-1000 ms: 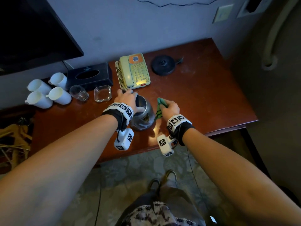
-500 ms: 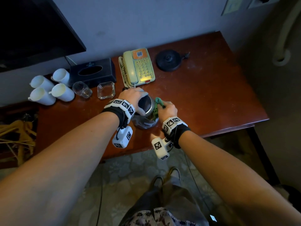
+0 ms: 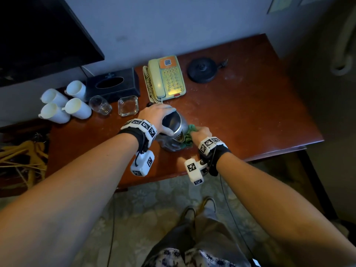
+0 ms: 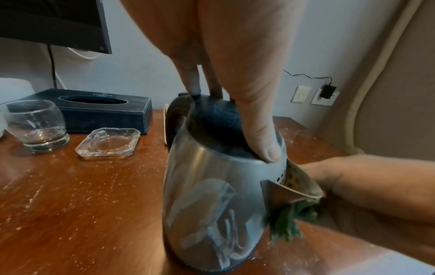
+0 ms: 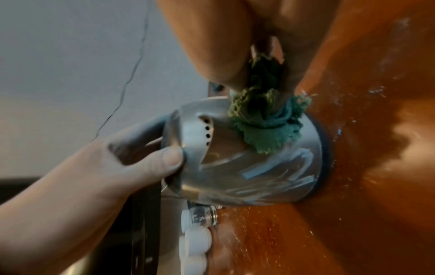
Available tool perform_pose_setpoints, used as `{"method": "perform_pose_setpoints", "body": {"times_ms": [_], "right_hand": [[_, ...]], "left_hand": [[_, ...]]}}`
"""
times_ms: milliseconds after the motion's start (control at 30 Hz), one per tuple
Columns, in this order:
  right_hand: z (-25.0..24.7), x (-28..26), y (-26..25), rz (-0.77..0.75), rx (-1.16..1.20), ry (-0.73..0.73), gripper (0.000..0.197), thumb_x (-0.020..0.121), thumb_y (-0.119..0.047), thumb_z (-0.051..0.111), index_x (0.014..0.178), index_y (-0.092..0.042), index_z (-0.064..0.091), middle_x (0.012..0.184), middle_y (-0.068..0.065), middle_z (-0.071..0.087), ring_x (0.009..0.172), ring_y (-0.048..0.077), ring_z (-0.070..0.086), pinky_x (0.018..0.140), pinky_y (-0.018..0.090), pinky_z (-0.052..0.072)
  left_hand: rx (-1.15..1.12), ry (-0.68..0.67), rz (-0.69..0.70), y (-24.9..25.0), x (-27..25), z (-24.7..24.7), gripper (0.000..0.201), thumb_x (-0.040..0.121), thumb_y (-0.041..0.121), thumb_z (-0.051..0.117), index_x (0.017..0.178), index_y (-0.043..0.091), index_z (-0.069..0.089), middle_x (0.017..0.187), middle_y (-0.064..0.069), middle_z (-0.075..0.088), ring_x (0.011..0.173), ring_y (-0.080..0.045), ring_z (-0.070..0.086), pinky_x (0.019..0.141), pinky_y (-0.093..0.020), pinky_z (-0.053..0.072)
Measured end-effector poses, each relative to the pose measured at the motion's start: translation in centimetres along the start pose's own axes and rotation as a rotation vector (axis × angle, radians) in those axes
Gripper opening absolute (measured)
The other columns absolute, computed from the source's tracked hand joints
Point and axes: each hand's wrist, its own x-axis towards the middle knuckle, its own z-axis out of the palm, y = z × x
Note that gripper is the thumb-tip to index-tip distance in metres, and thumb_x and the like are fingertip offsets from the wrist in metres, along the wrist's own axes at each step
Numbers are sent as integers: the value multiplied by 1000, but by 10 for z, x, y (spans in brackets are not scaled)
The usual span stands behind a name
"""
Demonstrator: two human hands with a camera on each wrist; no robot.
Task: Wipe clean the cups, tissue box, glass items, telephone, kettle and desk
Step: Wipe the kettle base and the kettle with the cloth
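Right hand (image 3: 200, 132) now presses green cloth (image 5: 263, 119) against kettle (image 4: 212, 195), left hand (image 3: 156, 114) holding.

- Kettle (image 3: 174, 132): brushed silver steel with a black lid and a black handle.
- Cloth (image 5: 266, 119): green, edging into teal, with a knitted mesh texture.
- Desk (image 3: 250, 112): reddish-brown wood, flecked with pale specks.
- Phone (image 3: 166, 78): pale yellow-green with an orange label.
- Cups (image 3: 65, 102): plain white.
- Tissue box (image 3: 113, 84): black.
- Glass (image 4: 35, 124) and ashtray (image 4: 108, 141): clear.
- Kettle base (image 3: 202, 69): black.
- Wristbands (image 3: 140, 127): white with black square codes.
- Wall (image 3: 173, 26): pale grey-blue.
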Motion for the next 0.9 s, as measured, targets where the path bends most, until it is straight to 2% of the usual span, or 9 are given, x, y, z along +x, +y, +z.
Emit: {"method": "perform_pose_setpoints", "body": {"times_ms": [67, 167, 267, 400, 500, 633, 767, 833, 900], "right_hand": [[-2, -13, -6, -198, -34, 83, 28, 93, -20, 57, 117, -15, 70, 111, 4, 67, 90, 21, 61, 75, 23, 46], [-6, -25, -14, -537, -15, 154, 31, 93, -16, 58, 122, -17, 68, 117, 0, 61, 102, 17, 57, 89, 26, 44], [-8, -17, -25, -638, -24, 155, 32, 93, -14, 58, 123, -17, 68, 118, -1, 60, 104, 15, 56, 89, 22, 40], [-6, 16, -29, -439, -90, 53, 32, 97, -18, 51, 125, -22, 66, 126, 3, 60, 111, 24, 57, 91, 25, 42], [1, 30, -18, -270, -131, -7, 32, 98, -18, 49, 125, -23, 67, 122, 6, 67, 104, 27, 63, 83, 25, 47], [9, 26, 2, -79, 63, 12, 35, 98, -18, 51, 130, -24, 64, 122, 2, 67, 100, 23, 64, 77, 19, 46], [15, 8, 22, -18, 103, -23, 30, 95, -23, 55, 122, -22, 68, 104, 5, 70, 81, 24, 64, 74, 28, 53], [23, -3, 35, -10, 178, -48, 19, 93, -21, 61, 106, -21, 73, 90, 2, 69, 77, 25, 66, 79, 33, 57], [23, -16, 38, 15, 238, -85, 11, 92, -16, 63, 96, -13, 73, 81, 5, 67, 69, 25, 66, 68, 35, 61]], "left_hand": [[-8, 3, 2, 0, 0, 1, 93, 76, 53, 80, 154, 27, 36, 159, 7, 35, 146, -18, 30, 113, -39, 32], [-2, 10, 1, 0, 1, 2, 94, 76, 55, 79, 155, 26, 35, 160, 6, 34, 147, -17, 29, 114, -38, 31], [-21, 27, 5, -1, 1, 6, 95, 76, 56, 79, 154, 26, 36, 160, 7, 35, 147, -16, 29, 115, -37, 31], [-57, 43, 8, -5, 2, 12, 94, 76, 56, 78, 154, 27, 35, 160, 8, 34, 147, -16, 28, 115, -39, 31], [-65, 37, 10, -7, 1, 14, 92, 80, 56, 75, 156, 29, 31, 161, 11, 30, 149, -16, 23, 116, -40, 28], [-75, 53, 13, -8, -3, 18, 87, 85, 55, 70, 157, 30, 28, 163, 11, 26, 150, -16, 20, 117, -39, 25], [-79, 63, 13, -7, -4, 20, 86, 87, 55, 68, 157, 29, 27, 163, 10, 26, 150, -17, 19, 118, -38, 23], [-76, 67, 16, -8, -3, 21, 85, 87, 56, 68, 157, 29, 27, 163, 9, 26, 150, -17, 20, 119, -39, 22], [-70, 71, 16, -8, -3, 22, 85, 88, 56, 67, 158, 29, 27, 163, 9, 25, 150, -17, 19, 119, -39, 23]]}}
